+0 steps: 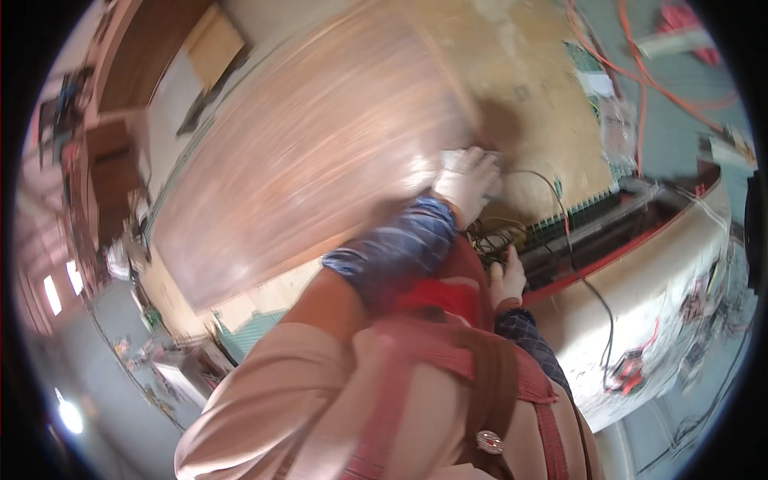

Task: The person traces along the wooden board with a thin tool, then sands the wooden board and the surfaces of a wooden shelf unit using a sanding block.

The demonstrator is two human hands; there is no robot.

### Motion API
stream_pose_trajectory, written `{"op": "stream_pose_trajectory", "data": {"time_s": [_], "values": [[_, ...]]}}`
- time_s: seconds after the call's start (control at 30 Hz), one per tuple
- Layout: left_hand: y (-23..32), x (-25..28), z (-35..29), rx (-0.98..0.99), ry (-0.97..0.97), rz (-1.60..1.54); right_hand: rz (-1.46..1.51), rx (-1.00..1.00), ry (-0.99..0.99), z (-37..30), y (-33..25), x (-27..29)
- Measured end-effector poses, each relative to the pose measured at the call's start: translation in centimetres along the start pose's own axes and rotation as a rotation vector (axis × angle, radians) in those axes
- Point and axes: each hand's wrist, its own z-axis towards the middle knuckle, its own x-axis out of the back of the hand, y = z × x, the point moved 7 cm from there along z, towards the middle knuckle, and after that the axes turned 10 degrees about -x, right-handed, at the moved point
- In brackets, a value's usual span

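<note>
1. Wood panel (320, 152) lies flat on desk (540, 84); looks mid-work, done/left split unclear.
2. Left hand (468, 182) at panel's right end; grip blurred, can't tell.
3. Right hand (510, 280) below panel's right end; grip unclear.

Brown-streaked panel (320, 152), blue sleeve (412, 240), apparently checked

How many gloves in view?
2: one white glove on the left hand, near the wood panel's right end; one white glove on the right hand, beside the cables. Blurred clutter may hide others.
</note>
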Motion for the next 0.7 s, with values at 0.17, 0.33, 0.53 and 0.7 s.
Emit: {"op": "stream_pose_trajectory", "data": {"time_s": [0.17, 0.33, 0.53, 0.7], "values": [[-3.0, 1.5, -13.0, 0.231, 0.207, -0.099, -0.001, 0.105, 0.046, 4.6, -4.7, 3.6], [-6.0, 1.7, -39.1, 0.518, 0.422, 0.405, -0.162, 0.257, -0.02, 8.2, -7.1, 6.0], [-7.4, -5.7, -48.3, 1.202, 0.714, 0.404, -0.344, 0.499, -0.052, 10.6, -14.6, 6.0], [-3.9, 0.4, -26.4, 0.981, 0.333, -0.062, -0.392, 0.746, -0.07, 9.7, -20.4, 4.7]]}}
